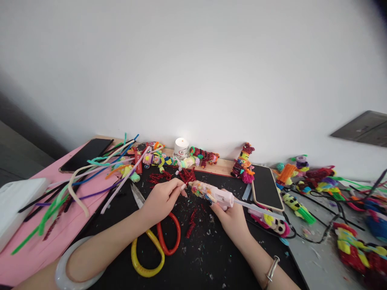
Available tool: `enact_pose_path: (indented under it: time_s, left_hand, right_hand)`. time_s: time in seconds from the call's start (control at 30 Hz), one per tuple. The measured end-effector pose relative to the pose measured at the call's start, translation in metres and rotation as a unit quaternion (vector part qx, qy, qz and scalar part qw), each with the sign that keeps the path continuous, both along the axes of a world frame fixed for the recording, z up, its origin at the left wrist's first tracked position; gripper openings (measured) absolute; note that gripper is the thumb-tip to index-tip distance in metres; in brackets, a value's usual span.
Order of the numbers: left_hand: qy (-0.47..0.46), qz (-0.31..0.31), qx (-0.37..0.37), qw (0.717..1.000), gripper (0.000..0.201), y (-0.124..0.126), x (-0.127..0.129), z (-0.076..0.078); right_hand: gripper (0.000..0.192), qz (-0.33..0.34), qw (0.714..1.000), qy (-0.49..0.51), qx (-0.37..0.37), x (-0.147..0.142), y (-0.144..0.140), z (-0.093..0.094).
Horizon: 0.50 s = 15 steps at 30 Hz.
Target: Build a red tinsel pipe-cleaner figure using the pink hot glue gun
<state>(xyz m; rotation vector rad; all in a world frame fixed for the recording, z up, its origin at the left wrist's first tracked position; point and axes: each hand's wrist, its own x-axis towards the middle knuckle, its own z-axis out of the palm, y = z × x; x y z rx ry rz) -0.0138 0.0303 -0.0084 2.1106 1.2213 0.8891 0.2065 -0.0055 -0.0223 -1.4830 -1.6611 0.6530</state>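
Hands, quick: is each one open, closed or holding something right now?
Left hand: closed, apparently pinching the red tinsel.
Right hand: closed around the pale glue gun.

Head camera: near, above black mat (205, 253), facing wall (193, 72), angled down.

Dark phone (86, 155) and white box (21, 205) at left, grey plate (364, 128) on the pale wall (193, 72)
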Motion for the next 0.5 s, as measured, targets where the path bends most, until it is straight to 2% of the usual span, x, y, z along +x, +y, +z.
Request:
enact_pose_path:
  time_s: [0.5]
  left_hand:
    - [0.0,0.005,-0.001,1.0,0.024,0.0008,-0.0001,0.0002]
  right_hand:
    - [0.009,-0.018,1.0,0.021,0.005,-0.0031,0.0001,0.0045]
